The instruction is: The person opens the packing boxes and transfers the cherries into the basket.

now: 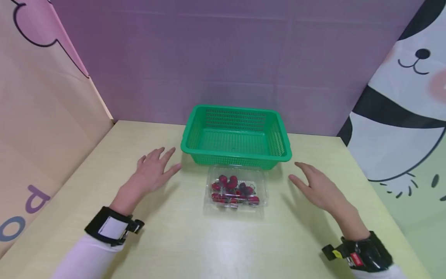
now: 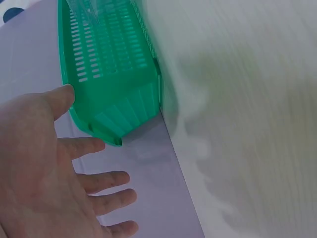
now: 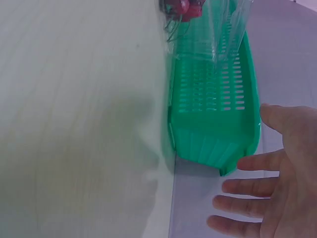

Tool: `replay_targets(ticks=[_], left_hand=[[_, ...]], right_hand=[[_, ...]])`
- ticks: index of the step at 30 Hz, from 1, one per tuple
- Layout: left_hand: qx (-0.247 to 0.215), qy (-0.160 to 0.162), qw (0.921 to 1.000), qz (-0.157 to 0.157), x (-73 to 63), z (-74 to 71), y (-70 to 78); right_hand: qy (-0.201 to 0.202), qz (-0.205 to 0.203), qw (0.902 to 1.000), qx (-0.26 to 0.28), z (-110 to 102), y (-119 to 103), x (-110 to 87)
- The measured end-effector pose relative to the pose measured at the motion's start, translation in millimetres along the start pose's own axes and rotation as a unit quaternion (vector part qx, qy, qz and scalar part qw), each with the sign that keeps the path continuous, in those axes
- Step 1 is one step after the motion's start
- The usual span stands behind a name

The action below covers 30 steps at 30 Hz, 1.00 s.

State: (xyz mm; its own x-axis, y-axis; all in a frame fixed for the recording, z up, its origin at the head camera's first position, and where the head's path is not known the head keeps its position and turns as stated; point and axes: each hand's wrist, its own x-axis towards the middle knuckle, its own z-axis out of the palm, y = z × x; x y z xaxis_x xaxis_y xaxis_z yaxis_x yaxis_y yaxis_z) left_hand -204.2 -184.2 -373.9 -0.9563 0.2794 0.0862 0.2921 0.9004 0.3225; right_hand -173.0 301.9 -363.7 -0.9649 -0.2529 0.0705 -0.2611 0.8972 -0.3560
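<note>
A green plastic basket [image 1: 240,155] with slotted sides stands upright toward the back of the table. Just in front of it sits a clear plastic box [image 1: 262,182] holding several dark red cherries [image 1: 232,182], some with stems. My left hand [image 1: 150,174] hovers left of the basket and box, fingers spread and holding nothing. On the other side, my right hand [image 1: 318,189] is held above the table, its fingers extended and nothing in it. Both wrist views show the palms near the basket's ends; from the head view, both hands appear apart from it.
The pale wooden table [image 1: 181,248] carries the basket and box. A purple backdrop [image 1: 226,58] rises behind its far edge. Printed panels flank it, one with a panda [image 1: 411,97] on the right. A strapped wrist camera [image 1: 111,226] sits on each forearm.
</note>
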Motion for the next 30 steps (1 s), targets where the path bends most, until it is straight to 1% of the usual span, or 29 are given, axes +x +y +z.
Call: replay_targets(ticks=[5,11,17,21,25,30], left_hand=[[-0.002,-0.003,0.9999,0.014,-0.5,3.9,5.6],[-0.012,-0.009,0.9993,0.035,-0.5,8.3,13.0],[-0.028,0.002,0.9975,0.066,-0.1,12.6,20.0],[-0.061,0.003,0.9944,0.086,0.0,14.8,26.5],[-0.09,-0.012,0.9897,0.111,-0.5,17.2,33.7],[-0.114,-0.033,0.9817,0.149,-0.7,18.6,40.4]], right_hand=[[0.0,-0.009,1.0,0.0,2,-11,-2.3],[0.006,-0.027,0.9995,0.013,5,-21,-1.8],[0.011,-0.041,0.9989,0.023,8,-29,-1.2],[0.016,-0.049,0.9982,0.031,10,-34,-2.1],[0.021,-0.06,0.9974,0.035,11,-40,-3.1],[0.026,-0.082,0.9957,0.034,11,-49,-4.4]])
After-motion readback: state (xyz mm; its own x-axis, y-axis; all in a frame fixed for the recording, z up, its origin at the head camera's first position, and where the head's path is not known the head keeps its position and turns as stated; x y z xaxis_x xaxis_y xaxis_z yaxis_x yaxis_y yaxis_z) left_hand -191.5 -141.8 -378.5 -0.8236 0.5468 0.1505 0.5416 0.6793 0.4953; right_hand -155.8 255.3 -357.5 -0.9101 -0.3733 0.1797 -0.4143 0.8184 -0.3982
